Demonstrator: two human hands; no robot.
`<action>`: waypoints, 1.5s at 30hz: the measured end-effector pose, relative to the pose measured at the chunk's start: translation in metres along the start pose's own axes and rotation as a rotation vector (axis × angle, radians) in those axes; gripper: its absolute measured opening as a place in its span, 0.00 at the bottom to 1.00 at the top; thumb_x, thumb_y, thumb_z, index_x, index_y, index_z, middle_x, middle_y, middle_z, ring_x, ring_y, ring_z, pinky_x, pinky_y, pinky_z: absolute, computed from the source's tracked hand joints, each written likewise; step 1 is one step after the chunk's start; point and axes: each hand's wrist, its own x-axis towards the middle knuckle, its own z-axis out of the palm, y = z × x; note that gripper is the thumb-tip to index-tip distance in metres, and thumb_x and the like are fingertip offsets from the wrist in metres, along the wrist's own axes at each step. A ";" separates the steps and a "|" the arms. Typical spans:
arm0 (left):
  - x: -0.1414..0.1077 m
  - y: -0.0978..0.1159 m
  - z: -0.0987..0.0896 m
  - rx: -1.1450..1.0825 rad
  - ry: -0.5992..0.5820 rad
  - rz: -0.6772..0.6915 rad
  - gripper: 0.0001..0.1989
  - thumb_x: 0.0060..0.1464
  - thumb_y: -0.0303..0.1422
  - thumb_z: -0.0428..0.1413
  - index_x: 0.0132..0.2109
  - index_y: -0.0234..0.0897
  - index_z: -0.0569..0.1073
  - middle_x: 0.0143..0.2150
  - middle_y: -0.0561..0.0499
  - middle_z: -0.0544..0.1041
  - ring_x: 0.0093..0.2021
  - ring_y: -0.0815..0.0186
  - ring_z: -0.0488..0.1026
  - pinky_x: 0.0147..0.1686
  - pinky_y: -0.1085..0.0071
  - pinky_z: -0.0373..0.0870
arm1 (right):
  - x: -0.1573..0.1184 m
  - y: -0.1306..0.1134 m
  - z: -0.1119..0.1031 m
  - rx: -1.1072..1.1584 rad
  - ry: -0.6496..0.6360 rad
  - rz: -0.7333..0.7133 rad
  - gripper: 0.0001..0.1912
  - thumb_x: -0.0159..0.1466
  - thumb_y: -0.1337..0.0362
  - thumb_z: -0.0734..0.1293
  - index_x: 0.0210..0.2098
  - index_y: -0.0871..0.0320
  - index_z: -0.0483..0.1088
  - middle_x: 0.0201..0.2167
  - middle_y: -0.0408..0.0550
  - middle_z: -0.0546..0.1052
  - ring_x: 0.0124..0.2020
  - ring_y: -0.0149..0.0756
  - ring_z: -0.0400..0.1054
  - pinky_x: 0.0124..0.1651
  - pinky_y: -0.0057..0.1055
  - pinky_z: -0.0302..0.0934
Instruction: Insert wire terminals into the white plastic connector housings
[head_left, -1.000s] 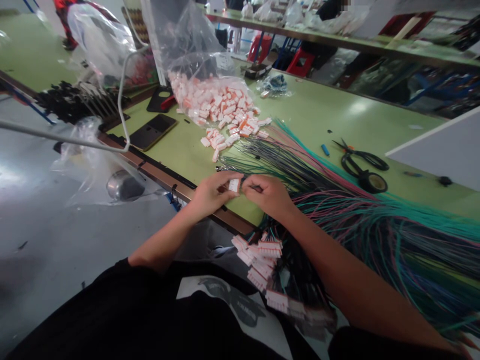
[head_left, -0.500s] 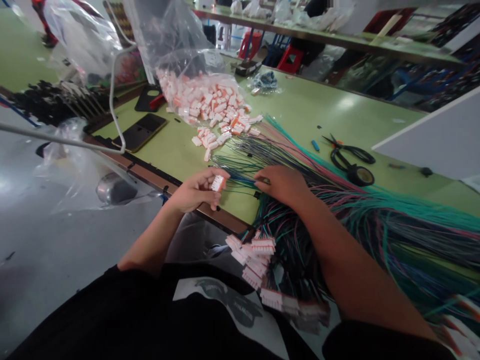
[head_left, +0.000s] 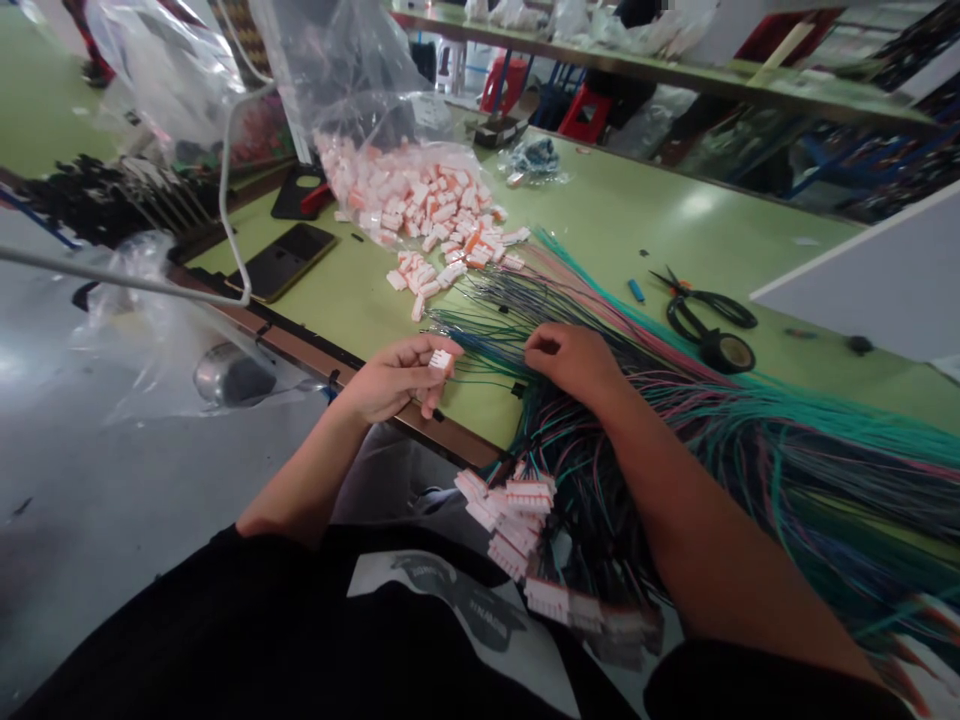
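My left hand (head_left: 397,380) is closed around a small white and orange connector housing (head_left: 441,360), its slotted side facing up between thumb and fingers. To its right, my right hand (head_left: 574,360) is curled in a pinch over thin blue and green wires (head_left: 480,345). Whatever lies between those fingertips is too small to make out. Just beyond my left hand is a loose pile of the same housings (head_left: 435,205), spilling from a clear plastic bag (head_left: 352,80). Finished-looking wire ends with white connectors (head_left: 529,492) hang over the table edge below my right hand.
Long green, pink and black wires (head_left: 810,410) spread across the right side of the table. Black scissors (head_left: 709,300) and a roll of black tape (head_left: 727,352) lie behind them. A phone (head_left: 289,262) rests at left, near a bent white metal rod (head_left: 225,200).
My right hand has shifted slightly right and away from my left hand, along the wires. The housing in my left hand has turned a little.
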 end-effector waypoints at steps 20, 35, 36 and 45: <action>0.007 0.002 0.003 -0.053 0.035 -0.029 0.19 0.43 0.29 0.65 0.44 0.32 0.71 0.27 0.56 0.73 0.22 0.73 0.72 0.18 0.80 0.68 | -0.025 -0.035 -0.018 0.129 0.192 -0.115 0.09 0.57 0.63 0.61 0.27 0.56 0.73 0.25 0.47 0.76 0.28 0.34 0.67 0.31 0.30 0.55; 0.008 0.002 0.002 -0.045 0.004 -0.010 0.21 0.42 0.31 0.66 0.44 0.32 0.71 0.25 0.57 0.73 0.23 0.73 0.74 0.19 0.81 0.69 | -0.034 -0.061 0.009 0.307 0.130 -0.338 0.06 0.53 0.67 0.59 0.20 0.57 0.64 0.19 0.41 0.69 0.23 0.28 0.60 0.29 0.26 0.53; 0.008 0.002 0.002 -0.043 0.007 -0.009 0.21 0.41 0.31 0.66 0.44 0.33 0.71 0.24 0.57 0.73 0.23 0.73 0.74 0.19 0.81 0.69 | -0.035 -0.061 0.009 0.296 0.139 -0.339 0.06 0.53 0.67 0.59 0.20 0.56 0.64 0.19 0.41 0.68 0.23 0.28 0.59 0.30 0.26 0.53; 0.007 0.002 0.003 -0.029 0.052 -0.022 0.22 0.40 0.32 0.67 0.43 0.33 0.71 0.23 0.57 0.73 0.22 0.73 0.73 0.19 0.81 0.69 | -0.035 -0.065 0.012 0.022 0.185 -0.310 0.07 0.53 0.67 0.59 0.19 0.56 0.62 0.17 0.42 0.64 0.21 0.29 0.55 0.29 0.28 0.51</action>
